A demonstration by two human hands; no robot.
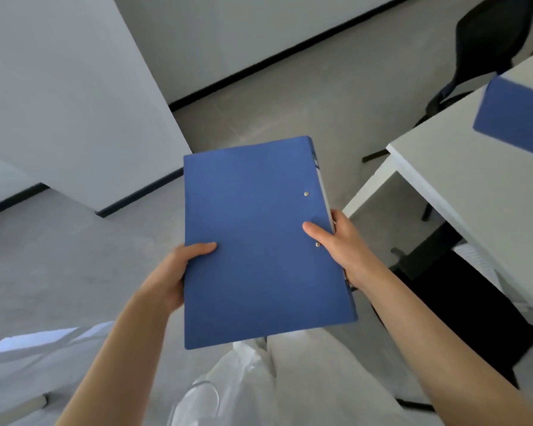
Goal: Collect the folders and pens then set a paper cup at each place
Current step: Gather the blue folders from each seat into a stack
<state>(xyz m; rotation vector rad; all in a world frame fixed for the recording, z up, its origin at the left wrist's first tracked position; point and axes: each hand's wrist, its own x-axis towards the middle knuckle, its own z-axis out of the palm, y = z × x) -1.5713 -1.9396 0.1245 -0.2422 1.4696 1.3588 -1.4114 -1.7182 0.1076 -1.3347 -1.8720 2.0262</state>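
No readable text anywhere; the blue folder's [259, 241] spine label (a pale strip) is too blurred.

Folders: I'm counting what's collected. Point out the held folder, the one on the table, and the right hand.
held folder [253, 241], head view, middle of its cover
folder on the table [517, 118], head view, its blue cover
right hand [340, 241], head view, back of hand

Head view: worn on the person's head, tilted forward and down
Nearness: close above both forearms
Framing: floor [290, 96] beyond, surface [462, 179] at right
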